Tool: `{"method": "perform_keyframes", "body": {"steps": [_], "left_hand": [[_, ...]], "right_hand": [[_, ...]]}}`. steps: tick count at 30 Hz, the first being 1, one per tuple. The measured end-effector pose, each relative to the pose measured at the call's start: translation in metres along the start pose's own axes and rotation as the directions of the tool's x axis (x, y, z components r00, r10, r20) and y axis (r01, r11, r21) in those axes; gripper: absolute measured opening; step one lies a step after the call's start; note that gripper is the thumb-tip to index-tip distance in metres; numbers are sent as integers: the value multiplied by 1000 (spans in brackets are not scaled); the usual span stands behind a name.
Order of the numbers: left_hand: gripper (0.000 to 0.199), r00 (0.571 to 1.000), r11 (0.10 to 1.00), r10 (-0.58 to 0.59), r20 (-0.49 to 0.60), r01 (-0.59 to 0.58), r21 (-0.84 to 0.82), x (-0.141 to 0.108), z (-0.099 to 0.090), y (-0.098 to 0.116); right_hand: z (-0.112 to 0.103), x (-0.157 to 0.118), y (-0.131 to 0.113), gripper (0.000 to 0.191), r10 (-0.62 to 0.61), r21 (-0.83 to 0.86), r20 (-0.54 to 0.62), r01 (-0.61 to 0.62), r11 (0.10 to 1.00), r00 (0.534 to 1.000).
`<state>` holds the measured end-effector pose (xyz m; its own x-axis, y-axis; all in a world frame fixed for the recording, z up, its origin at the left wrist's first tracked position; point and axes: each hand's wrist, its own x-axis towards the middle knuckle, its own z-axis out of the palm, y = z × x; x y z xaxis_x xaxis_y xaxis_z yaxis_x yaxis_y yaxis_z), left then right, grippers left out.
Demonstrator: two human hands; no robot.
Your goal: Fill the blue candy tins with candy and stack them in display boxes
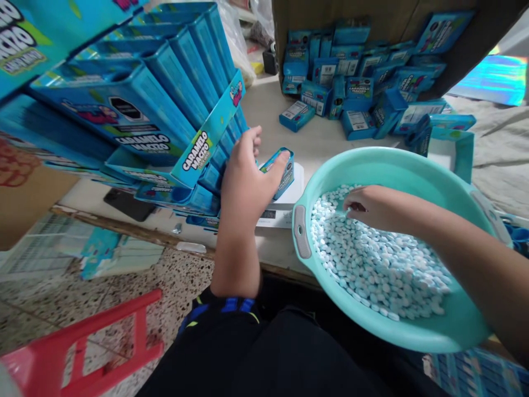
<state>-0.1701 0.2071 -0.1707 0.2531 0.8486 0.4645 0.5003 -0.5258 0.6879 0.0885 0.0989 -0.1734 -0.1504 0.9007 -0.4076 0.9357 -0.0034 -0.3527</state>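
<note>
My left hand (250, 179) holds a small blue candy box (286, 179), its thumb on the box's top edge. Beneath the box is a white scale (275, 218) with a small display. Inside a turquoise basin (392, 160), my right hand (363, 205) has its fingers curled at the surface of many pale blue and white candies (372, 264). What those fingers hold, if anything, is hidden. Left of my left hand stand tall stacks of empty blue boxes (165, 105), crossed by a printed blue tray edge (210, 135).
Several blue boxes (357, 94) lie heaped at the back, before a large cardboard box (322, 14). A dark phone (129, 204) lies at the table's left front edge. A red plastic frame (140, 325) stands on the floor at the lower left.
</note>
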Motion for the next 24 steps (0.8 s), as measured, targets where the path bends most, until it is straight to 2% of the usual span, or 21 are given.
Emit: {"method": "perform_keyframes", "body": {"steps": [3, 4, 6, 9, 11, 13, 15, 17, 20, 24], "left_hand": [[72, 985, 991, -61, 163, 40, 125, -4, 5, -18], [76, 984, 988, -62, 170, 36, 149, -4, 8, -22], [81, 993, 990, -24, 117, 7, 143, -2, 12, -24], [74, 996, 993, 93, -6, -92, 70, 3, 13, -8], [61, 978, 977, 208, -18, -207, 53, 6, 8, 10], [51, 940, 937, 335, 61, -339, 78, 6, 3, 26], [48, 891, 890, 414, 187, -439, 125, 4, 2, 34], [48, 864, 858, 441, 241, -485, 168, 2, 6, 36], [46, 863, 845, 464, 200, -499, 191, 1, 11, 35], [47, 847, 837, 458, 270, -513, 190, 3, 2, 34]], "right_hand": [[-6, 0, -3, 18, 33, -17, -9, -33, 999, 999], [-8, 0, -4, 21, 30, -8, -26, -30, 1000, 999], [-10, 0, -5, 25, 24, 11, -59, -23, 1000, 998], [-12, 0, -4, 28, 27, 27, -87, -25, 999, 996], [-12, 0, -2, 30, 19, 49, -105, -14, 999, 994], [-13, 0, 0, 32, 1, 69, -122, 8, 998, 992], [-13, 0, 0, 31, -14, 62, -124, 22, 998, 992], [-13, 0, 0, 29, -24, 35, -113, 28, 999, 993], [-13, 1, -1, 27, -21, 28, -110, 24, 999, 994], [-13, 0, 0, 29, -1, 52, -130, 8, 999, 991]]}}
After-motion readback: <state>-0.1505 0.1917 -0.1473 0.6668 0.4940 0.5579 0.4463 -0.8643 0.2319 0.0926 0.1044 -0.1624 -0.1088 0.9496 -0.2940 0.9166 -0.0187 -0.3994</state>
